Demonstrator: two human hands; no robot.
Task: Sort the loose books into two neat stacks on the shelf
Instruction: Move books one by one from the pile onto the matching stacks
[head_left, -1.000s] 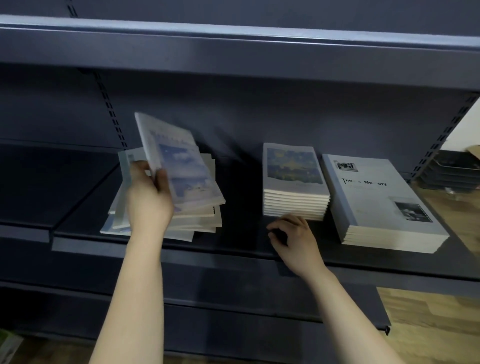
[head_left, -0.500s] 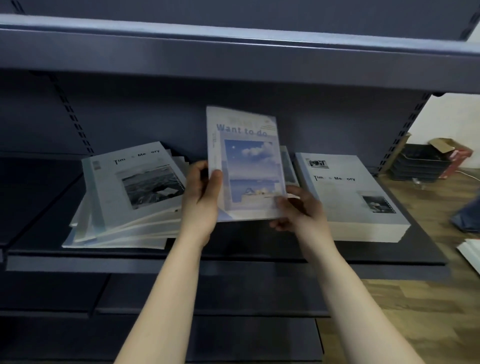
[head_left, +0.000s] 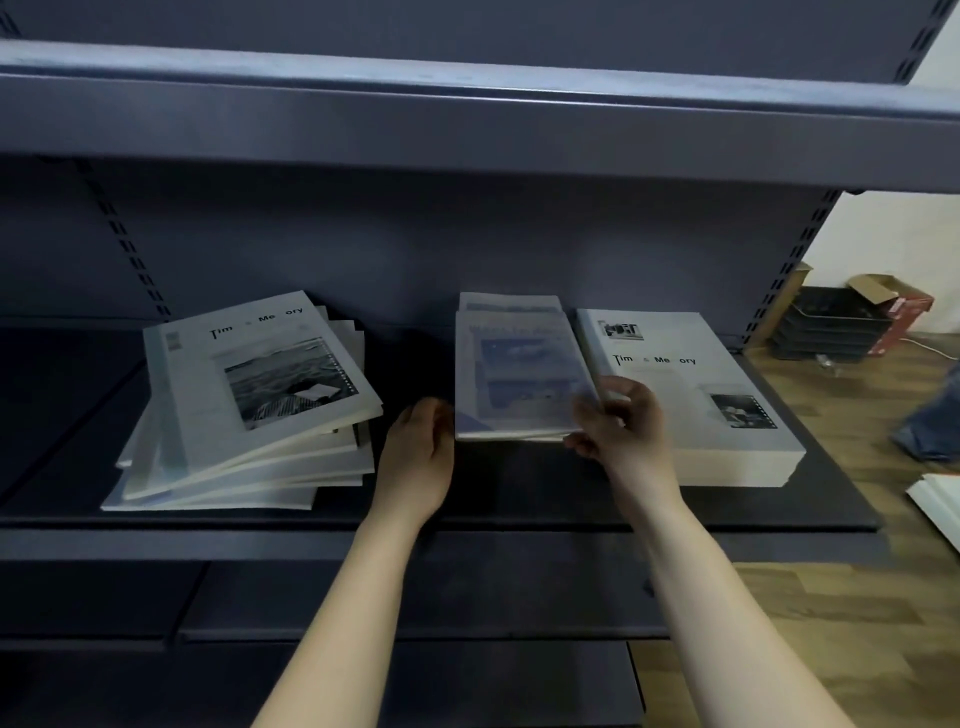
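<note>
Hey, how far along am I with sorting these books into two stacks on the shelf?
Done: the Time & Memory stack on the right looks squared. In hand: the right hand pinches the corner of a blue-cover book lying on the middle stack, with the left hand at its left edge. Left: the loose pile at the left of the shelf, fanned out, needs sorting.

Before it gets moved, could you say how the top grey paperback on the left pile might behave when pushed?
The grey paperback sits tilted on a fanned, uneven pile, so it would probably slide off. It looks thin and soft-covered, so likely light and slightly floppy.
</note>
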